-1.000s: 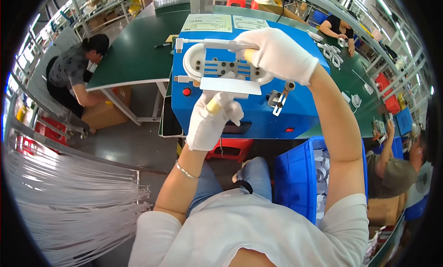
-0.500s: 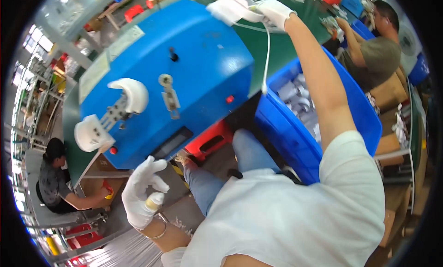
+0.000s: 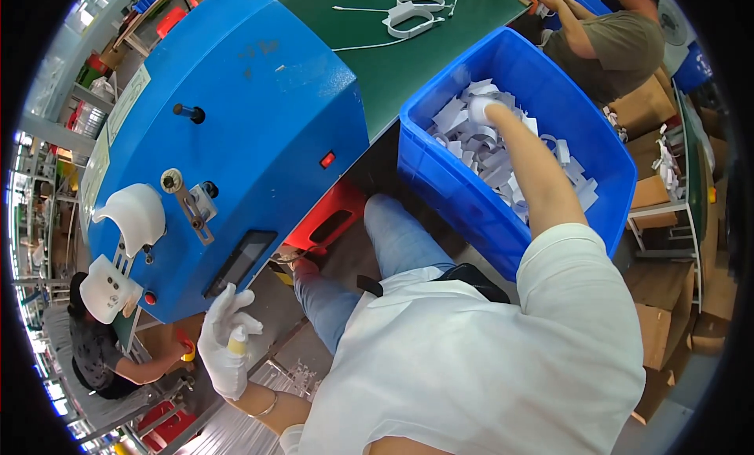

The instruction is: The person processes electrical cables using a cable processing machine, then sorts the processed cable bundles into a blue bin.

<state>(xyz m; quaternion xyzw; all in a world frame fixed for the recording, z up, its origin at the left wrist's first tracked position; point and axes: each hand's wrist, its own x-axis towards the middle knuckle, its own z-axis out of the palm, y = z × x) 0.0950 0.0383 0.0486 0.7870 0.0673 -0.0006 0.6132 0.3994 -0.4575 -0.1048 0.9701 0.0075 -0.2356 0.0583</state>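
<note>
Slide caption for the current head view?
Right hand in a blue bin of white pieces, left hand empty beside a blue machine.

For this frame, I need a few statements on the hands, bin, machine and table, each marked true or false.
1. The right hand is inside the bin. True.
2. The bin holds red pieces. False: it holds white pieces.
3. The left hand is near the machine. True.
4. Both hands are bare. False: both are gloved in white.
5. Corded white items lie on the table. True.
6. The machine is green. False: it is blue.
</note>
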